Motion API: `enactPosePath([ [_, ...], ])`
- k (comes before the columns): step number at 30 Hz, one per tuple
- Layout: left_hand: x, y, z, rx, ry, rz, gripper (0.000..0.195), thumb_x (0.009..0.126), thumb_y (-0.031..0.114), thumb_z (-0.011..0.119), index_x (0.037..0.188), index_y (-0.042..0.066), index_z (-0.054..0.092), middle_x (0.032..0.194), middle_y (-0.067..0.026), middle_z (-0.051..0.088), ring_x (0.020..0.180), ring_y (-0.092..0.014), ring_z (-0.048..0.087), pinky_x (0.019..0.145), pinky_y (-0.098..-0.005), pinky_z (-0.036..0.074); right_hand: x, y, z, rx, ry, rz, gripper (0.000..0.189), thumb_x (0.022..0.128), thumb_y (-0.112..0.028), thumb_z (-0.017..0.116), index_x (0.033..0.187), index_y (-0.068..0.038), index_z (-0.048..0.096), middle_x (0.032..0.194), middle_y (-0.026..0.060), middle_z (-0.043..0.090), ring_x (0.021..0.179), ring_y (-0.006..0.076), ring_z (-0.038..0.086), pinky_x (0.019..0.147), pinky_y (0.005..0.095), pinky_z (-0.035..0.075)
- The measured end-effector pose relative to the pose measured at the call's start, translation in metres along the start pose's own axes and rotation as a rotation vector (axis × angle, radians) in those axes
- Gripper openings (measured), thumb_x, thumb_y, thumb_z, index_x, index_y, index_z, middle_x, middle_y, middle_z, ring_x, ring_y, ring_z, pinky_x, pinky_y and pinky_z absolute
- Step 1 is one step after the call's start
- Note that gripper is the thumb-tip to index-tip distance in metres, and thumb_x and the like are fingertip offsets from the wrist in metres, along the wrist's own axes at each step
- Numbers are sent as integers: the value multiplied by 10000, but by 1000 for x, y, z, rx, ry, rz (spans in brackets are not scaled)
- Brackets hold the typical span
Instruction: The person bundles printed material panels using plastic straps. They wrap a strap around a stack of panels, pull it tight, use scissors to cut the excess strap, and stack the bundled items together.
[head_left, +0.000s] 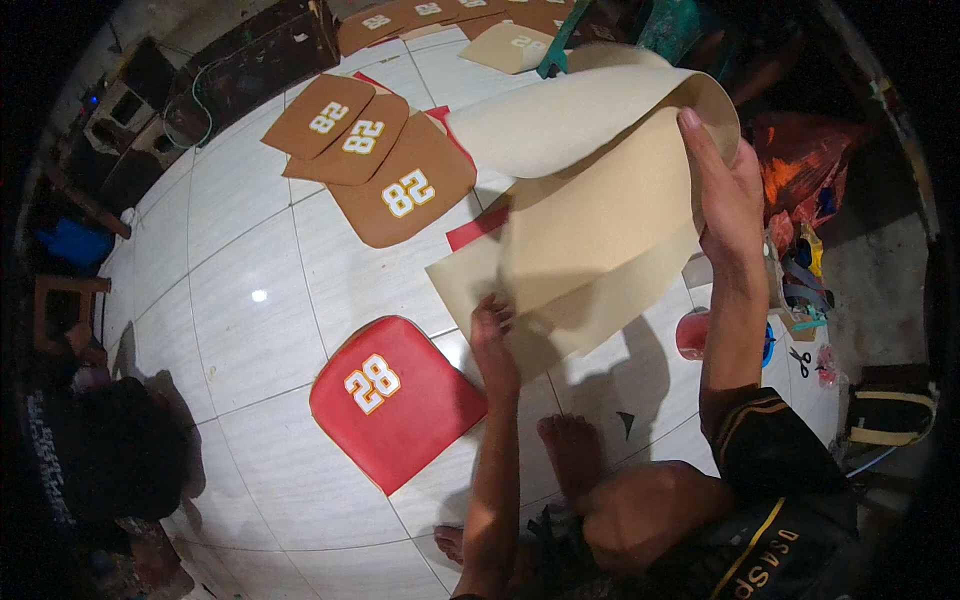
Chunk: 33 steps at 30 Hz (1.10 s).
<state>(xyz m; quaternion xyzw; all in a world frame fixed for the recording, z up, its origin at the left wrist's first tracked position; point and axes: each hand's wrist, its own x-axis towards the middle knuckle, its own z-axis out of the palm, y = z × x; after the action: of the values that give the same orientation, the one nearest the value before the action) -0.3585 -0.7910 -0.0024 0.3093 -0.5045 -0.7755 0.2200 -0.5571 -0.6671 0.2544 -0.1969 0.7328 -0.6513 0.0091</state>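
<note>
My right hand (727, 187) is raised, gripping the curled end of a large cream-coloured sheet (600, 217) with the thumb on its inner face. At the sheet's near left edge is my left hand (493, 334), blurred; whether its fingers pinch the sheet I cannot tell. Part of a red piece (478, 230) shows from beneath the sheet. To the left on the floor lies a red panel (401, 435) with rounded corners and a white printed number. Beyond it, several brown panels (409, 195) with similar numbers overlap one another.
More brown panels (375, 28) and a cream numbered piece (504, 49) lie at the far side. Black scissors (801, 362), a red container (691, 334) and a red plastic bag (802, 165) are on the right. Another person (112, 450) sits at the left.
</note>
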Motion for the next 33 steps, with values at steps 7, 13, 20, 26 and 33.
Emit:
enactPosePath([
  [7, 22, 20, -54, -472, -48, -420, 535, 996, 451, 587, 1245, -22, 599, 1120, -137, 699, 1006, -222, 683, 882, -376, 544, -102, 159, -8, 96, -103, 580, 498, 961, -40, 655, 1427, 20, 491, 1268, 109, 673, 1130, 166, 639, 955, 315, 520],
  [13, 47, -28, -79, 488, -9, -200, 380, 950, 200, 673, 1218, -58, 598, 860, -56, 668, 732, -132, 596, 641, -303, 485, -139, 270, -4, -607, -262, 584, 610, 850, -306, 771, 1323, 11, 552, 1259, 259, 666, 1207, 414, 632, 1025, 445, 499],
  [20, 61, -48, -56, 889, 304, 290, 504, 906, 259, 729, 1238, -88, 575, 913, -161, 699, 778, -295, 660, 757, -399, 545, -112, 276, 0, -792, -289, 431, 517, 818, -255, 765, 1245, -6, 616, 1265, 245, 660, 1210, 408, 624, 1036, 446, 488],
  [26, 43, -20, -24, 865, 299, -104, 463, 909, 267, 717, 1211, -58, 585, 1025, -247, 709, 1065, -423, 654, 943, -500, 501, -100, 295, 14, -565, -244, 524, 537, 865, -243, 717, 1330, -5, 591, 1325, 250, 629, 1256, 385, 602, 1064, 444, 468],
  [33, 61, -31, -11, 977, 66, 288, 295, 863, 192, 722, 1056, -10, 625, 901, -217, 669, 963, -407, 621, 847, -509, 508, -57, 278, -16, -546, -310, 563, 541, 898, -239, 651, 1358, 32, 561, 1308, 288, 619, 1215, 372, 620, 1061, 443, 468],
])
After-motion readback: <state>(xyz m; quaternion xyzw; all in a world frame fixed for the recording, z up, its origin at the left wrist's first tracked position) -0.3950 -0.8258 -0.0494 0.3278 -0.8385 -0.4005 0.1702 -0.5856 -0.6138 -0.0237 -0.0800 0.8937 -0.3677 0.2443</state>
